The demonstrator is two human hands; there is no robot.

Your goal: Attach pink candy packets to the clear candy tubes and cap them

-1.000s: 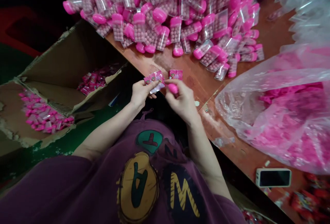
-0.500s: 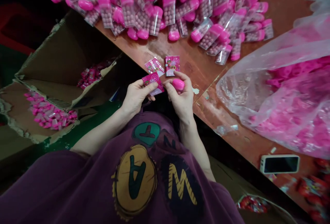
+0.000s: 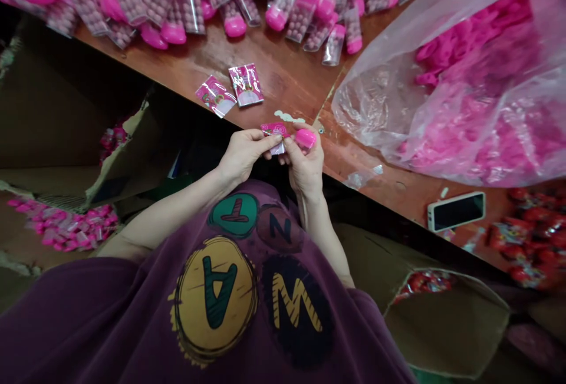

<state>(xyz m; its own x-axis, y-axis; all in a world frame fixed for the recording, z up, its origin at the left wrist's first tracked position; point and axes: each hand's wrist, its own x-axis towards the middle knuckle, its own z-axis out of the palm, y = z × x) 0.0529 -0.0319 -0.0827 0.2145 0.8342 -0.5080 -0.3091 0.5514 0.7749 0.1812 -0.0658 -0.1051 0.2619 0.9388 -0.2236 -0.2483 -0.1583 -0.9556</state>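
Note:
My left hand (image 3: 242, 153) pinches a pink printed sleeve (image 3: 275, 129) of thin shiny film between thumb and fingers. Close beside it, my right hand (image 3: 308, 167) is curled around a candy bottle (image 3: 305, 138); only its rounded pink cap shows, the body being hidden in the palm. The right thumb and fingertips also meet at the sleeve's right edge. Just beyond my hands, two more flat printed sleeves lie on the table edge, a left sleeve (image 3: 216, 96) and a right sleeve (image 3: 246, 85).
Across the brown table (image 3: 283, 86) lies a heap of pink-capped bottles (image 3: 190, 3) with small balls inside. At right are a clear plastic bag (image 3: 481, 112) of pink pieces, a phone (image 3: 456, 212) and red packets (image 3: 530, 233). Cardboard boxes (image 3: 451, 325) stand below.
The view has shifted, so the table things sit further left and higher. My hands have drawn together, and the right fingertips now meet the sleeve's edge. The bottle stays in my right hand.

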